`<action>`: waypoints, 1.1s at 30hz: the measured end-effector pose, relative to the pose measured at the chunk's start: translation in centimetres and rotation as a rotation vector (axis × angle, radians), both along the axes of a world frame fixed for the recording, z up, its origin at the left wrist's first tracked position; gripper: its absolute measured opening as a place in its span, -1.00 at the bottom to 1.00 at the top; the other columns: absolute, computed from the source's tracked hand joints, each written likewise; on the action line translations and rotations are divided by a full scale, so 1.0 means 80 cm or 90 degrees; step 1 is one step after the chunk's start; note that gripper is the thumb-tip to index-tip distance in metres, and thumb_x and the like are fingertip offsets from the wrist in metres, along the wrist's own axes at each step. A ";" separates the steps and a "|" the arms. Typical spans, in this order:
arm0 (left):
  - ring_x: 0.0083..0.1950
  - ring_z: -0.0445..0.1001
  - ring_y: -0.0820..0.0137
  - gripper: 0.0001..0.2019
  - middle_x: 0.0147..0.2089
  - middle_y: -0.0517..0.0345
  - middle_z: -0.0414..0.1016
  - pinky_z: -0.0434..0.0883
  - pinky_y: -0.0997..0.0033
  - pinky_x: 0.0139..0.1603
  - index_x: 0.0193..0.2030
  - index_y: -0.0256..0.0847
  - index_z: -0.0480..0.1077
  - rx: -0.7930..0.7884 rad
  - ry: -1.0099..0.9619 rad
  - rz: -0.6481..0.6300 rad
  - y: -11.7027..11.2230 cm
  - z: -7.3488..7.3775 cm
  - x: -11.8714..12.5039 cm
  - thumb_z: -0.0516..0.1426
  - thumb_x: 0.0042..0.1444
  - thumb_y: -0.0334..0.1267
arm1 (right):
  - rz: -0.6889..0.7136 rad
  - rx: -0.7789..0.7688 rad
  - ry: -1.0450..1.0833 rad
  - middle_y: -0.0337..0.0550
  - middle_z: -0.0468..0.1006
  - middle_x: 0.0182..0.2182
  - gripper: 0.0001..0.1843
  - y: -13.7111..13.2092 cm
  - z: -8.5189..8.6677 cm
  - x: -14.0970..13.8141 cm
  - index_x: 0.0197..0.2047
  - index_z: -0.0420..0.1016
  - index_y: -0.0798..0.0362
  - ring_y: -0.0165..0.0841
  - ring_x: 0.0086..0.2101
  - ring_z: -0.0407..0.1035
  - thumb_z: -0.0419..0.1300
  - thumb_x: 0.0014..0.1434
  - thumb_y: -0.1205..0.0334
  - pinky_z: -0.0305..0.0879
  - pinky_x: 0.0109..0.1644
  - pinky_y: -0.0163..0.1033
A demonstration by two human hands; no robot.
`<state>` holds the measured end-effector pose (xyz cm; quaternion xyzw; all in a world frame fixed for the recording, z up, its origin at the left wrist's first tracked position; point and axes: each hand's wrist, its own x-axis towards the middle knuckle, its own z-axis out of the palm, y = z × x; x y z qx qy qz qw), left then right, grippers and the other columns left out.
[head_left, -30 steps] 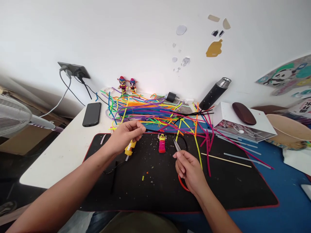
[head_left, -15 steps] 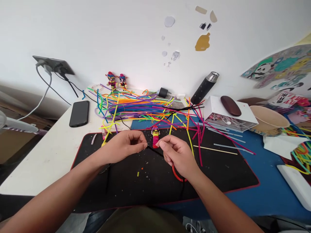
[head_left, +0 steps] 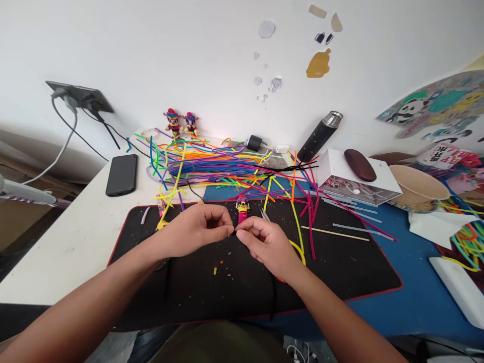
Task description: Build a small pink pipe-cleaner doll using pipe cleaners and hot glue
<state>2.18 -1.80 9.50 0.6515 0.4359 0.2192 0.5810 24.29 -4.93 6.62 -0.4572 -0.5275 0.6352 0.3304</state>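
Observation:
Over the black mat, my left hand pinches a thin black cord, which barely shows against the dark surface. My right hand pinches the same cord, thumb and forefinger almost touching the left fingertips. One end of it seems to hang below the right hand. Just behind the fingertips lies a small woven figure with a yellow upper part and a pink lower part. Scissors with red and yellow handles lie partly hidden under my right hand, blade tips showing beyond it.
Many coloured plastic strands are heaped along the wall. Two finished figures stand behind them. A phone lies at left. A black flask, a white box with a mouse, and a bowl stand at right.
My hands have come together, so the stretch of black cord between them has nearly vanished. My right hand shifted left, uncovering the scissors' yellow handle and blade tips.

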 end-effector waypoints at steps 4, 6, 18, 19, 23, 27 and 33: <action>-0.44 0.24 0.45 -0.74 -0.46 0.27 0.35 0.21 0.50 -0.42 -0.37 -0.18 0.47 0.014 0.022 -0.016 0.002 -0.002 0.001 0.24 0.20 -0.04 | 0.007 -0.001 -0.013 -0.42 0.27 -0.59 -0.74 0.000 0.000 -0.001 -0.21 0.59 0.01 -0.50 -0.62 0.11 0.37 0.28 -0.02 0.03 -0.55 -0.34; -0.43 0.26 0.44 -0.75 -0.46 0.26 0.37 0.22 0.50 -0.42 -0.37 -0.18 0.47 0.026 0.036 -0.022 0.003 -0.003 0.002 0.23 0.21 -0.05 | 0.007 0.002 -0.027 -0.42 0.28 -0.58 -0.76 0.001 0.000 -0.001 -0.21 0.58 0.01 -0.50 -0.61 0.12 0.37 0.27 0.00 0.04 -0.54 -0.34; -0.39 0.30 0.43 -0.76 -0.43 0.25 0.42 0.23 0.49 -0.37 -0.34 -0.19 0.49 0.028 0.055 -0.040 0.010 -0.010 0.007 0.24 0.21 -0.06 | 0.007 -0.029 -0.050 -0.47 0.19 -0.59 -0.80 0.001 -0.009 0.000 -0.22 0.49 0.02 -0.53 -0.64 0.02 0.32 0.29 0.07 -0.07 -0.56 -0.35; -0.39 0.30 0.44 -0.75 -0.43 0.26 0.42 0.23 0.49 -0.37 -0.33 -0.19 0.49 0.014 0.049 -0.043 0.011 -0.010 0.007 0.25 0.21 -0.04 | 0.009 -0.033 -0.046 -0.47 0.19 -0.59 -0.80 0.001 -0.010 0.000 -0.23 0.49 0.02 -0.54 -0.64 0.02 0.32 0.28 0.08 -0.08 -0.56 -0.35; -0.39 0.33 0.43 -0.65 -0.44 0.24 0.43 0.25 0.49 -0.38 -0.27 -0.22 0.53 -0.051 0.015 -0.047 0.015 -0.014 0.006 0.24 0.25 0.08 | 0.000 -0.055 -0.007 -0.50 0.20 -0.60 -0.80 0.003 -0.010 0.001 -0.23 0.46 0.03 -0.56 -0.67 -0.01 0.33 0.27 0.10 -0.08 -0.59 -0.36; -0.33 0.41 0.39 -0.60 -0.36 0.17 0.53 0.30 0.46 -0.34 -0.13 -0.22 0.59 -0.070 -0.013 -0.023 0.015 -0.020 0.000 0.27 0.23 0.12 | -0.019 -0.091 0.046 -0.52 0.21 -0.61 -0.75 0.005 -0.007 0.001 -0.24 0.44 0.03 -0.57 -0.70 0.01 0.36 0.21 0.06 -0.08 -0.62 -0.37; -0.35 0.39 0.41 -0.63 -0.40 0.21 0.50 0.27 0.47 -0.34 -0.07 -0.22 0.61 -0.098 -0.061 0.010 0.007 -0.023 -0.002 0.35 0.16 0.04 | -0.034 -0.109 0.101 -0.55 0.18 -0.67 -0.68 0.007 -0.007 -0.001 -0.28 0.43 0.03 -0.58 -0.72 0.00 0.40 0.16 0.01 -0.09 -0.64 -0.38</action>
